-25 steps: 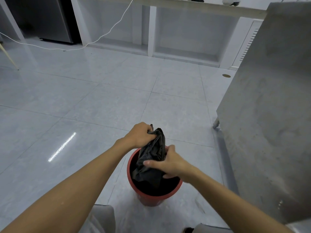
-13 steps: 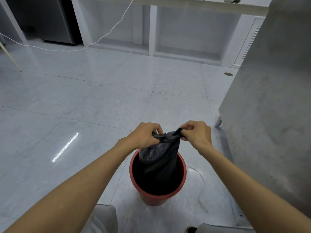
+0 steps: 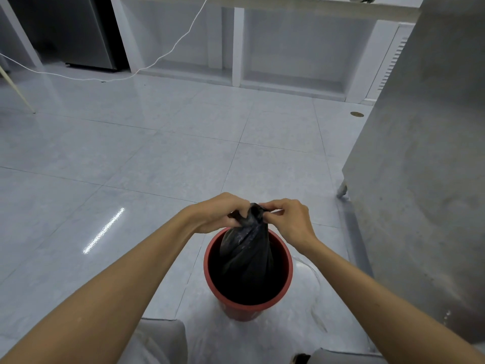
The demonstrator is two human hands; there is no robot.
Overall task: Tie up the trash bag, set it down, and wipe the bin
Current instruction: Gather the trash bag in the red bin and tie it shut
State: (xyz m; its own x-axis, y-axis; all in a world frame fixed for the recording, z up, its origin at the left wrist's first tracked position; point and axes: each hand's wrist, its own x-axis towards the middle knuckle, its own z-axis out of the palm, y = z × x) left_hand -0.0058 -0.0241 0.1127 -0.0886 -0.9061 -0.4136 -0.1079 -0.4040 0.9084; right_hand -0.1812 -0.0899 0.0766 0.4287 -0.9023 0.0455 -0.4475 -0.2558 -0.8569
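A round red bin [image 3: 287, 274] stands on the tiled floor just in front of me. A black trash bag [image 3: 248, 250] sits inside it, its neck gathered and twisted up above the rim. My left hand [image 3: 219, 212] pinches the left side of the gathered top. My right hand [image 3: 288, 219] pinches the right side, fingers closed on the plastic. Both hands meet right above the bin's far rim. The lower part of the bag is hidden in the dark inside of the bin.
A tall stainless steel cabinet [image 3: 420, 166] on feet stands close on the right of the bin. White shelving [image 3: 262, 48] lines the far wall, with a white cable [image 3: 162, 55] trailing over the floor. A floor drain cap [image 3: 357, 114] lies near the cabinet.
My right hand rose from the bag's side to its top, then both hands drew together, bunching the neck into a tighter twist.
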